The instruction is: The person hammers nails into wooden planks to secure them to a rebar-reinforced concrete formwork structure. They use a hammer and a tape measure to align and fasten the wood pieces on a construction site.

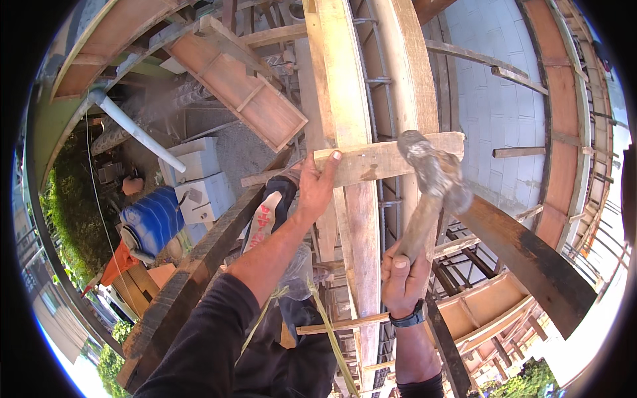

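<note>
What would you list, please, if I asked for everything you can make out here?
Long planks: several, pale yellow, centre
Steel bars: several, grey, between planks
Short board: 1, pale brown, across planks
Hammer: 1, brown and grey, over short board's right end
Tray-like panel: 1, reddish brown, upper left
Pipe: 1, pale blue, upper left
Boxes: at least 2, white, left
Barrel: 1, blue, left
Greenery: patches, green, mostly left
Block-patterned surface: 1, pale grey, upper right
Dark timbers: at least 2, brown, left and right
Sleeves: 2, dark, lower edge
Left hand: 1, bare, fingers holding short board
Right hand: 1, bare, fingers round hammer
</note>
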Demonstrator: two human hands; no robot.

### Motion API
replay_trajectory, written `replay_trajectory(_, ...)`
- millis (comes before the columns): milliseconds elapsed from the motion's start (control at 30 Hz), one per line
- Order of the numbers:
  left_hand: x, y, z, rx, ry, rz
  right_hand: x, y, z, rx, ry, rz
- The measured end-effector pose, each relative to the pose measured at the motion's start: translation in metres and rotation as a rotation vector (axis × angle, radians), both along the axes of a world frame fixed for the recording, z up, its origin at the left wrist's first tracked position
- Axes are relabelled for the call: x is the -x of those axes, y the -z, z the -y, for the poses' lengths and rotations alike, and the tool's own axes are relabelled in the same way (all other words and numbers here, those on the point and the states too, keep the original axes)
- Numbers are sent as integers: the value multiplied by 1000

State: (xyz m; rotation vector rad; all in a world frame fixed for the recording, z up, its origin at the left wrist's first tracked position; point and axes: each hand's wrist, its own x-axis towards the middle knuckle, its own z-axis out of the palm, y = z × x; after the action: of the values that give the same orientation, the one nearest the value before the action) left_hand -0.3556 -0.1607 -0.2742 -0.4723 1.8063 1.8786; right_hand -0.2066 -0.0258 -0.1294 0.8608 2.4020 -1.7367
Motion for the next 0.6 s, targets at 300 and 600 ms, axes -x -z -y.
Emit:
replay_trajectory(300, 2, 18, -1, 4, -7, -58, 2, 6, 2, 44, 80, 60)
replay_trajectory(600, 6, 16, -2, 3, -19, -86, 13, 15, -7, -11, -4, 156)
